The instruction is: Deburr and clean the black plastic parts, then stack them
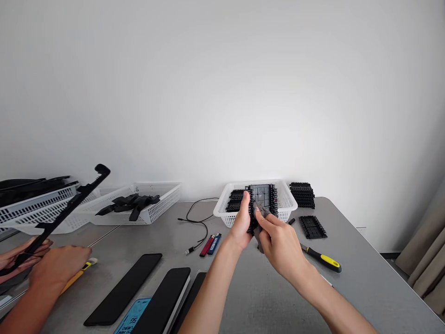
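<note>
My left hand (241, 222) is closed on a black plastic panel (263, 195) with toothed edges, its thumb up along the left side. The panel is held tilted up, in front of a white basket (225, 216). My right hand (280, 239) is closed, its index finger pressed toward the panel's lower part. Under those fingers is a grey cloth-like piece (259, 237), mostly hidden by the hand. More toothed black panels (235, 200) lie in the basket. To the right are a stack of such panels (302, 195) and a single panel (313, 227).
A yellow-and-black handled tool (323, 260) lies right of my right hand. Black slabs (125, 287), red and blue sticks (210, 244) and a USB cable (205, 232) are on the left. Another person's hands (52, 269) hold a long black part (69, 208) near more baskets (163, 204).
</note>
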Demonstrator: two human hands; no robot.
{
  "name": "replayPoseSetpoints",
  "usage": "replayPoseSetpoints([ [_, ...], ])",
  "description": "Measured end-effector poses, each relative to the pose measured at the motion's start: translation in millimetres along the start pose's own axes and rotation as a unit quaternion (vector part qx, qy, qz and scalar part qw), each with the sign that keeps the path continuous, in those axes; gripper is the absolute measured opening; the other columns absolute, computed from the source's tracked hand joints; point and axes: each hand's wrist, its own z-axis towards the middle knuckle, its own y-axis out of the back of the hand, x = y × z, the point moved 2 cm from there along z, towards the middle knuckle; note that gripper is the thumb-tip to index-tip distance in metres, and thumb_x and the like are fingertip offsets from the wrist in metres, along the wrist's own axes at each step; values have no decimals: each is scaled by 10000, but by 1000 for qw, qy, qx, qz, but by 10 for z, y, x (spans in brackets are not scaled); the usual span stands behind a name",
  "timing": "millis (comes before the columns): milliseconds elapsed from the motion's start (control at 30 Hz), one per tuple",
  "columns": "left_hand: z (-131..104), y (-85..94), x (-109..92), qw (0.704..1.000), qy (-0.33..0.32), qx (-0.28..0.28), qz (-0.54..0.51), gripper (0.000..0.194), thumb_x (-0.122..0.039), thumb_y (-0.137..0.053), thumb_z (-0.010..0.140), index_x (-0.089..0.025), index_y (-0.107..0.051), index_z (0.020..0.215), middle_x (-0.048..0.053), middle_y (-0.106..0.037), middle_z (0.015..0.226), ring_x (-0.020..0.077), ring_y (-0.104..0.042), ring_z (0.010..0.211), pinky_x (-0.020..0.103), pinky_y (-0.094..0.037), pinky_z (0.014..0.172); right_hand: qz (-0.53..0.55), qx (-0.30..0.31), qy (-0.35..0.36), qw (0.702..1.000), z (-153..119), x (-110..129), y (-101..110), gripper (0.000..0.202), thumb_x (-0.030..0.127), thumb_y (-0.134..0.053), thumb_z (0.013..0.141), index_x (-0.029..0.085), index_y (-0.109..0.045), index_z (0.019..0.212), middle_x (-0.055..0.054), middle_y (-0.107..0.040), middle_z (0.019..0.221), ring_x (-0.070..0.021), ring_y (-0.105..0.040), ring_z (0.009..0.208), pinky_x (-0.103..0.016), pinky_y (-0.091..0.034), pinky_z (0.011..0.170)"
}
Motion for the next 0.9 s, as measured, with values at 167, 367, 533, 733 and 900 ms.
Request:
replayPoseSetpoints([
  [167, -35, -19, -152, 998, -51, -34, -7, 614, -648, -496, 898, -190, -668, 1269, 110, -759, 1116, 277, -688, 1089, 389, -509, 997, -3, 46, 18, 999, -23, 28, -10, 477, 98, -416, 893, 210, -693, 1265, -30, -642, 798, -148, -535, 580, -274, -299, 532],
  [367, -26, -23, -91, 1000, -7, -4, 5, 652, -672, -466, 899, -183, -664, 1283, 120, -746, 1159, 285, -670, 1130, 404, -492, 1018, 54, 48, -9, 997, 44, -30, 152, 384, 94, -428, 874, 217, -783, 957, -29, -695, 810, -157, -607, 687, -265, -374, 625],
  [533, 21, 93, -97, 1000, -2, -12, -12, 704, -731, -465, 862, -203, -668, 1281, 115, -736, 1189, 298, -653, 1166, 426, -476, 1040, 141, -91, -66, 984, 51, -166, 418, 385, 103, -392, 884, 186, -764, 936, -31, -670, 793, -150, -598, 682, -269, -427, 648],
  [733, 27, 26, 27, 997, 35, 70, -21, 581, -603, -448, 943, -186, -669, 1282, 110, -725, 1216, 284, -611, 1238, 412, -422, 1104, 151, -203, -43, 967, 62, -159, 435, 471, 158, -355, 947, 165, -639, 1323, -15, -525, 730, -147, -493, 609, -263, -429, 563],
  [900, 11, -60, 210, 993, 55, 105, 0, 519, -557, -518, 932, -140, -721, 1164, 125, -750, 1126, 302, -611, 1231, 384, -443, 1079, 68, -158, 5, 985, 77, -101, 251, 536, 147, -322, 956, 171, -524, 1451, -34, -544, 804, -135, -482, 616, -245, -414, 555],
])
